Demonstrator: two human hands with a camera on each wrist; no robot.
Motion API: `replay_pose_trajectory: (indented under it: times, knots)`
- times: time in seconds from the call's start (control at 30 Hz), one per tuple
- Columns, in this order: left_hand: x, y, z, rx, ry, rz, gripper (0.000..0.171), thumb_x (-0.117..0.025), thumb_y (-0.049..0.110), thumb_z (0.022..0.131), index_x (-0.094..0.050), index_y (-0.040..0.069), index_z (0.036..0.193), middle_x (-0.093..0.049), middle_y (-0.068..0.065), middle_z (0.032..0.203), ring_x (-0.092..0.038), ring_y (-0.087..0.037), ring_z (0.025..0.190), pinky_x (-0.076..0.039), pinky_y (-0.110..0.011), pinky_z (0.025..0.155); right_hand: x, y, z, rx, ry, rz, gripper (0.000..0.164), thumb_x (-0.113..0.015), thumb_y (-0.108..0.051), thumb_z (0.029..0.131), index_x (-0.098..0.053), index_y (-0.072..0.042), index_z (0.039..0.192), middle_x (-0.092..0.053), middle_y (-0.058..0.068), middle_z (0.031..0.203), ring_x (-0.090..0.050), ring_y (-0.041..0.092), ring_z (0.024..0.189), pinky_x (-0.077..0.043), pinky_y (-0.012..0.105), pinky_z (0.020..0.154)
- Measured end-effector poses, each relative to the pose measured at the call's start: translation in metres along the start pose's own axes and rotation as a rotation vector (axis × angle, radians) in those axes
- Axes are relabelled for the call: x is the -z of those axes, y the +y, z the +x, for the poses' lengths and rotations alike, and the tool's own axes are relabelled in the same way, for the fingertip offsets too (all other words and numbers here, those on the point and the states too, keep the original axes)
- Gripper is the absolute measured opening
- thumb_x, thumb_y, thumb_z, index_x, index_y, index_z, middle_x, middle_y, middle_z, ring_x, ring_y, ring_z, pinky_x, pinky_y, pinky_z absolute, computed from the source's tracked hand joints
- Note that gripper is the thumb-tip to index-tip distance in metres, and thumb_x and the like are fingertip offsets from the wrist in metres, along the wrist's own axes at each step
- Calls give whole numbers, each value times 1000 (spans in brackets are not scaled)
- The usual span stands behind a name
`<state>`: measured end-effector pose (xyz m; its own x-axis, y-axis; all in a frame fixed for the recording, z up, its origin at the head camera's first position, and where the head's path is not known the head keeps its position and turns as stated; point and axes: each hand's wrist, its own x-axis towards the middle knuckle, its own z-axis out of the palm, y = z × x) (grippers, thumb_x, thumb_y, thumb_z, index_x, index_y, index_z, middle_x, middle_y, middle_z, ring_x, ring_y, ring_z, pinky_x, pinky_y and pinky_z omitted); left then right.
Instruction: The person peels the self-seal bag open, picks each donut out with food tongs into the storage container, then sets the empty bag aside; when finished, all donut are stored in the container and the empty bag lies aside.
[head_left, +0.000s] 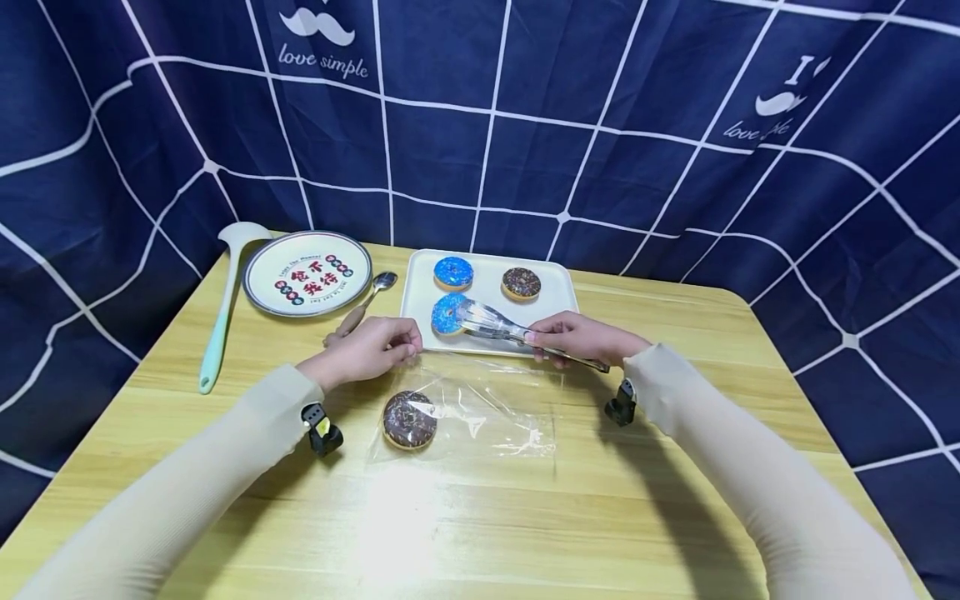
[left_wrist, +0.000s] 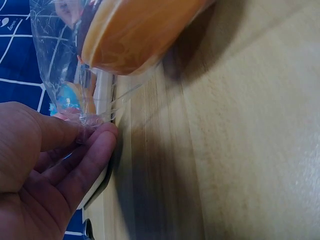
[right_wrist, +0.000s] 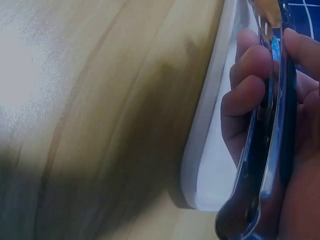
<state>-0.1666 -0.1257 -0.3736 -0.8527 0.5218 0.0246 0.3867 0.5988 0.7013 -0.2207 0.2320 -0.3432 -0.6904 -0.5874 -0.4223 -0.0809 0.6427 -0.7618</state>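
Observation:
My left hand [head_left: 372, 350] pinches the edge of a clear plastic bag [head_left: 487, 417] at its upper left corner. Inside the bag lies a chocolate donut [head_left: 409, 419] with sprinkles; the left wrist view shows its tan side [left_wrist: 135, 40] through the film. My right hand [head_left: 581, 336] grips metal food tongs [head_left: 491, 321], fingers on one arm and thumb on the other. The tongs' tips meet the right side of the front blue donut [head_left: 447, 314] on a white tray [head_left: 551, 321]. Whether they clamp it cannot be told.
Behind on the tray sit another blue donut [head_left: 453, 272] and a chocolate donut [head_left: 521, 284]. To the left are a printed plate [head_left: 345, 287], a spoon [head_left: 384, 281] beside it, and a mint-handled ladle [head_left: 217, 342]. A dark blue checked cloth [head_left: 435, 150] hangs behind the wooden table [head_left: 600, 533].

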Motion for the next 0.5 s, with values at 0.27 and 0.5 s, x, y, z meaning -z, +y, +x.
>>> replay_pose_trajectory:
  times: [0.27,0.5]
  knots:
    - [1,-1,0,-2,-10,-8,9,-62,4,102,-68,7,97,-76,-4,88,-62,-10,76,-46,-31,82,-2,-1,2,-1,19,-9,36,-51,-25,111,-63,8,101,-65,4,80,-48,13,57,-43,26,57]
    - [-1,0,0,-18,-10,-21,8,-61,3,103,-68,4,98,-76,-7,89,-63,-11,75,-48,-27,77,-1,-4,0,-6,61,-58,33,-52,-22,111,-63,8,101,-62,5,76,-47,13,55,-37,26,53]
